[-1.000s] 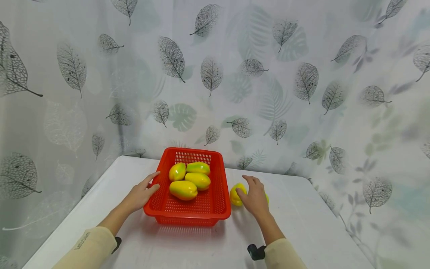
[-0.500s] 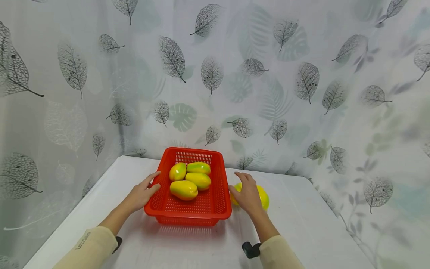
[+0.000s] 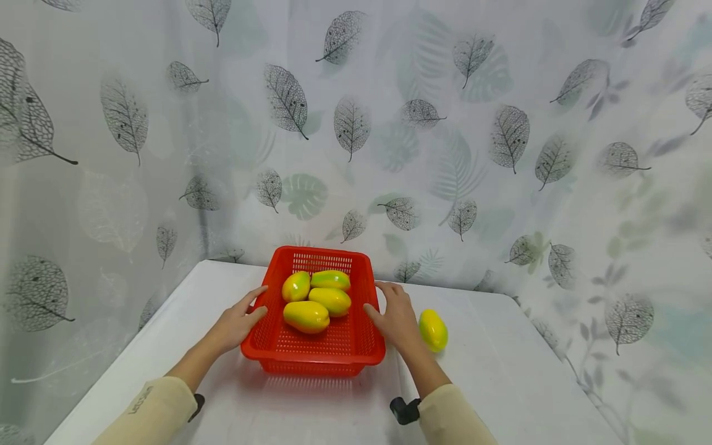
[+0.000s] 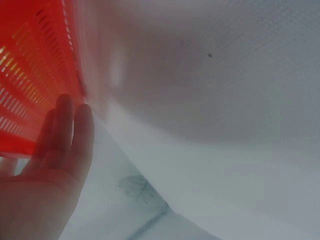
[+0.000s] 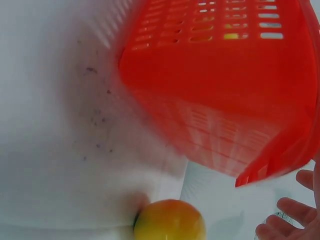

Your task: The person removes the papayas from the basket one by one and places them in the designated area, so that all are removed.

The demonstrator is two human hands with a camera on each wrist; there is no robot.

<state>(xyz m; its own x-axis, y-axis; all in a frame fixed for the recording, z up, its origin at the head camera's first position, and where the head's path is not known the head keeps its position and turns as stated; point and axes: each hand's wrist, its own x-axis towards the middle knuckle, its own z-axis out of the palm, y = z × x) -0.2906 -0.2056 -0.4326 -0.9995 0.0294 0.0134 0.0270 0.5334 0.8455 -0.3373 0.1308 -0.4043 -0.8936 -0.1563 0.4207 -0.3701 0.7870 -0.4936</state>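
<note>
A red plastic basket (image 3: 314,352) with slotted walls holds several glossy yellow-green fruits (image 3: 306,317), shaped like papayas. At its left side is my left hand (image 3: 233,324), thumb over the rim; in the left wrist view its straight fingers (image 4: 82,132) lie along the outer wall. My right hand (image 3: 397,318) is at the right rim, fingers spread. The right wrist view shows those fingers (image 5: 295,212) apart from the basket wall, holding nothing. Another such yellow fruit (image 3: 433,330) lies on the table, just right of my right hand.
The white table (image 3: 495,371) runs back to a leaf-printed curtain (image 3: 356,123). Its far edge lies just behind the basket. In the right wrist view a yellow-orange fruit (image 5: 170,222) stands near the basket.
My right hand has moved left from above the loose fruits to the basket's right rim. One loose fruit has become hidden behind it, the other uncovered. My left hand has stayed in place.
</note>
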